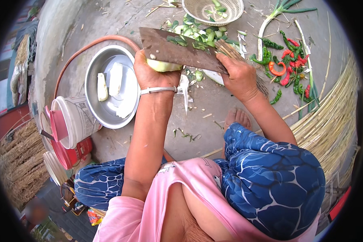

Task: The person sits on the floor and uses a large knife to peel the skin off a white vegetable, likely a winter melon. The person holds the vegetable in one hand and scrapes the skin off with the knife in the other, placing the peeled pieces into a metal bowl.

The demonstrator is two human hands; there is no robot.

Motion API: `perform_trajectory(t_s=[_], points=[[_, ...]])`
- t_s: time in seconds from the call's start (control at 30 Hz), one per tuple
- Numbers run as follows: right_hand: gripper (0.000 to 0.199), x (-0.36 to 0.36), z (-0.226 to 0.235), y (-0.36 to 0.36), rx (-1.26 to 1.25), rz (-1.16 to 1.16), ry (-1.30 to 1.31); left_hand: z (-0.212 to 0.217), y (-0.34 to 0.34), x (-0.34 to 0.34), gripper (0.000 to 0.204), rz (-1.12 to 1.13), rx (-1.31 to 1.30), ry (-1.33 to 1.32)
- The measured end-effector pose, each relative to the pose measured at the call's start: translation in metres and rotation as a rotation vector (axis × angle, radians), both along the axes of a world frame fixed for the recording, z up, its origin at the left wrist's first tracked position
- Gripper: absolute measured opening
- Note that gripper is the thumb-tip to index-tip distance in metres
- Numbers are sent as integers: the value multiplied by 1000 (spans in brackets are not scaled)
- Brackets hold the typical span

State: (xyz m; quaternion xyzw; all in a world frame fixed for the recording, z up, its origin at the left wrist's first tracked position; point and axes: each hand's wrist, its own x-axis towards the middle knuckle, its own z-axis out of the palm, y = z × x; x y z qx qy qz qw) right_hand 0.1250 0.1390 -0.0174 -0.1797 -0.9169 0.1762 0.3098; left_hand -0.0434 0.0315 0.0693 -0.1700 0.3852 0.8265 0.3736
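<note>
In the upper middle of the frame, the left grip (151,74) is closed around a pale green vegetable (164,65), its rounded side showing below the cleaver (177,47). The right grip (241,76), right of the upper middle, is clenched at the cleaver's right end, hiding its handle. The dark blade slants from the upper left down to that grip and covers the vegetable's top edge; whether its edge has entered the flesh I cannot tell. Green bits (199,45) lie on the blade's face. Beyond it, chopped green pieces (189,29) are heaped on the floor (169,135), just below a cream basket (194,14) at the top edge with more pieces inside. A straw bundle (225,47) shows beside the right grip; I cannot tell whether they touch. At the left, a metal basin (93,62) holds peeled white pieces (115,79), with a hose (101,39) curving around its upper side and a white bucket (73,125) below it. In the upper right lie red and green peppers (286,66) near a long green onion (266,27), and pale stalks (324,125) spread along the right edge.
</note>
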Motion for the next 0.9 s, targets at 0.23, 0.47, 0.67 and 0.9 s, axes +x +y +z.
perform_trajectory(t_s=[0.23, 0.47, 0.67, 0.9], points=[[36, 3, 32, -14, 84, 138, 52, -49, -15, -10, 34, -118, 197, 60], [30, -4, 44, -25, 206, 221, 86, -36, -27, -4, 33, -243, 176, 29], [33, -4, 23, -19, 113, 154, 47, -33, -40, 4, 33, -300, 207, -27], [41, -2, 12, -9, -19, 147, -2, -26, -30, 5, 40, -189, 67, 19]])
